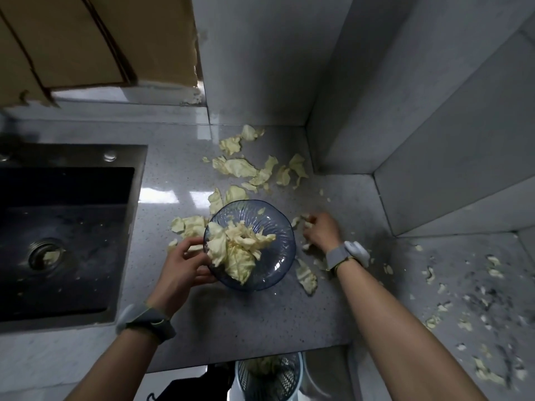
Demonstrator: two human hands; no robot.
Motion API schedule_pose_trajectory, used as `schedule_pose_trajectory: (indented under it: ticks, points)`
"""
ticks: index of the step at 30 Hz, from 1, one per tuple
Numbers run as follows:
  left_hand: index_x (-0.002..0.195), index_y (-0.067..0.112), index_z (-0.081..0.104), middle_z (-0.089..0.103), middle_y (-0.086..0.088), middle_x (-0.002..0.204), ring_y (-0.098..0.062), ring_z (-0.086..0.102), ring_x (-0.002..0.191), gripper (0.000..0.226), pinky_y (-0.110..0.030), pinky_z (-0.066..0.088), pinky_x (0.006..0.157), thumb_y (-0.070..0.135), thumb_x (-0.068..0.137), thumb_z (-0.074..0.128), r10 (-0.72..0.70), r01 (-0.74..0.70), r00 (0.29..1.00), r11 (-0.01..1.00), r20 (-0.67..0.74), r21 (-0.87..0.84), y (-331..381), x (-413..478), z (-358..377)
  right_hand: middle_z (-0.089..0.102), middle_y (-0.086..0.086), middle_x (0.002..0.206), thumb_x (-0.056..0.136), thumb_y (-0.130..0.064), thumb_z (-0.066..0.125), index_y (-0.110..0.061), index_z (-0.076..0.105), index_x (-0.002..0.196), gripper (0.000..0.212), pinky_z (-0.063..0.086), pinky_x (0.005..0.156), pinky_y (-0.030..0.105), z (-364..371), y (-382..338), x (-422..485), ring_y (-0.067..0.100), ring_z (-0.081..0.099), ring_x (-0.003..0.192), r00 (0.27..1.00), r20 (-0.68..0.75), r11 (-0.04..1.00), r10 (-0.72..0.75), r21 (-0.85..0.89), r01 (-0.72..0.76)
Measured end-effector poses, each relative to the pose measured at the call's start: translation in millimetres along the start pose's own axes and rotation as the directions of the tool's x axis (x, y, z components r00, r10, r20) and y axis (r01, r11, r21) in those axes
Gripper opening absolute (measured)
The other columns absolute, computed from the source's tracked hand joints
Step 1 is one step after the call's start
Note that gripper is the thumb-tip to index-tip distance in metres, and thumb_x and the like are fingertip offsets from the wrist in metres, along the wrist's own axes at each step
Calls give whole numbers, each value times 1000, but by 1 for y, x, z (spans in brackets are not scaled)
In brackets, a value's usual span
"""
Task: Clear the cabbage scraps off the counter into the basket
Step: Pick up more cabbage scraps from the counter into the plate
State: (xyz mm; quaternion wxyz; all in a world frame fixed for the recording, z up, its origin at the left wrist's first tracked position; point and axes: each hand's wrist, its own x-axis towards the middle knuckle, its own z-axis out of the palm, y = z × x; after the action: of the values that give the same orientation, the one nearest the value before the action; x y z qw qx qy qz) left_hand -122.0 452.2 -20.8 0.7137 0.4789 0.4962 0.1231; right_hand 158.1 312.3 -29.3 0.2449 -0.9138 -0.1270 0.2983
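A clear blue glass bowl (269, 227) rests on the grey counter (246, 319), with a heap of pale cabbage leaves (234, 250) on its left side. My left hand (185, 264) grips the bowl's left rim. To the right of the bowl, my right hand (320, 231) is closed over small cabbage scraps on the counter. Several loose leaves (240, 167) lie behind the bowl toward the wall corner, and one piece (307, 276) lies to the bowl's right. A white mesh basket (272, 377) holding some cabbage stands on the floor below the counter's front edge.
A dark sink (66, 227) with a round drain is set into the counter on the left. Small cabbage crumbs (469, 311) are scattered over the lower right stretch of counter. Tiled walls close the back and right. Brown cardboard (95, 41) hangs at top left.
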Motion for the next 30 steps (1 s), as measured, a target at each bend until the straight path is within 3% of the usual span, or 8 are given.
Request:
schedule_pose_trajectory:
  ticks: [3, 6, 11, 16, 18, 23, 26, 30]
  points:
    - [114, 11, 64, 64, -23, 92, -40, 57, 76, 27, -43, 62, 59, -6, 96, 55, 2, -2, 1000, 1000, 11, 11, -3, 1, -1, 64, 9, 94, 84, -3, 71, -8, 68, 112, 28, 47, 66, 23, -12, 10, -5, 21, 60, 82, 1000, 9, 981, 1, 196, -2]
    - [113, 13, 65, 65, -26, 95, -42, 58, 76, 27, -44, 63, 61, -5, 96, 56, -2, 2, 999, 1000, 46, 15, -6, 2, 0, 67, 13, 96, 85, -7, 74, -13, 67, 103, 20, 49, 69, 33, -22, 2, -17, 23, 61, 83, 999, 10, 862, 50, 505, -48]
    - [110, 15, 66, 56, -19, 89, -39, 50, 77, 31, -51, 60, 69, -9, 93, 55, -24, 24, 997, 1000, 78, 8, -11, 1, 10, 65, 11, 91, 82, 1, 74, -13, 68, 91, 18, 56, 69, 35, -19, -41, -57, 26, 62, 84, 974, 135, 718, -181, 695, 37]
    - [111, 14, 66, 69, -18, 89, -42, 63, 74, 30, -56, 63, 70, -8, 91, 58, -25, 25, 997, 1000, 80, 6, -8, -10, 15, 64, 0, 125, 81, -25, 81, -35, 69, 121, 42, 59, 90, 37, -17, -49, -91, 15, 65, 109, 853, 350, 896, -388, 358, 261]
    - [113, 13, 66, 71, -22, 98, -45, 67, 75, 29, -55, 63, 71, -7, 92, 59, -19, 18, 996, 1000, 88, 6, -8, -13, 11, 65, -3, 128, 86, -24, 76, -31, 66, 126, 42, 58, 92, 35, -19, -43, -92, 12, 64, 113, 870, 278, 883, -406, 363, 296]
    - [115, 12, 65, 72, -24, 105, -45, 72, 76, 29, -47, 64, 68, -5, 91, 61, -7, 8, 998, 1000, 64, -13, -8, -18, 0, 73, 8, 108, 94, -5, 59, -21, 72, 102, 22, 57, 73, 31, -27, -8, -80, 22, 68, 95, 972, -60, 829, -227, 512, 225]
    - [112, 14, 65, 74, -21, 102, -40, 74, 69, 32, -44, 64, 65, -7, 88, 60, -5, 5, 1000, 1000, 20, -25, -8, -21, -11, 70, 5, 102, 93, -20, 66, -14, 70, 108, 16, 48, 78, 28, -29, 31, -67, 27, 66, 101, 975, -152, 958, -161, 214, 192]
    - [114, 14, 65, 75, -22, 103, -43, 74, 74, 32, -45, 64, 69, -5, 89, 62, 4, -5, 999, 999, -34, -39, -9, -26, -35, 52, 18, 133, 82, -47, 77, -8, 57, 126, 62, 47, 96, 36, -16, 70, -63, 34, 53, 120, 999, 3, 994, -47, -103, 47]
